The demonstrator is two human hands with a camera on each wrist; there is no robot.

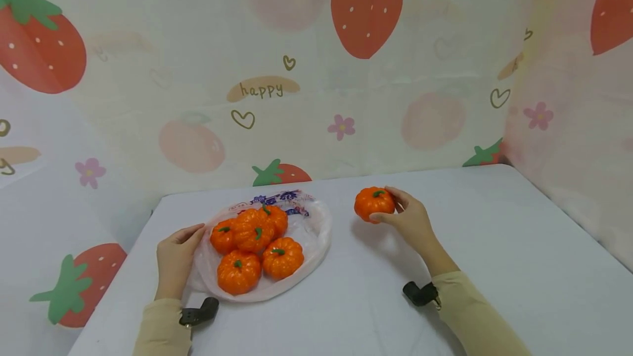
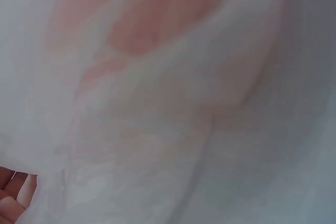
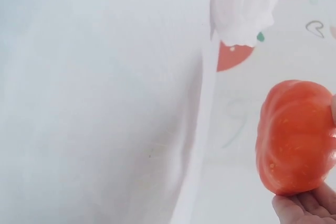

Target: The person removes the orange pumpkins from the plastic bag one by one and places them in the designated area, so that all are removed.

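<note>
A small orange pumpkin (image 1: 372,204) with a green stem is held above the table by my right hand (image 1: 412,224), between thumb and fingers. The right wrist view shows the same pumpkin (image 3: 294,137) from its side. At the left, my left hand (image 1: 175,257) pinches the edge of a translucent white plastic bag (image 1: 316,246) that bears blue and red print. Several more orange pumpkins (image 1: 239,272) with green stems sit inside the opened bag. In the left wrist view the bag's film (image 2: 131,171) covers most of the picture, and only a few fingertips (image 2: 26,190) show.
A white cloth covers the table (image 1: 366,301). Behind it hangs a backdrop (image 1: 376,92) printed with strawberries, hearts and flowers, which continues along both sides. Each wrist carries a black strap-on camera (image 1: 420,294).
</note>
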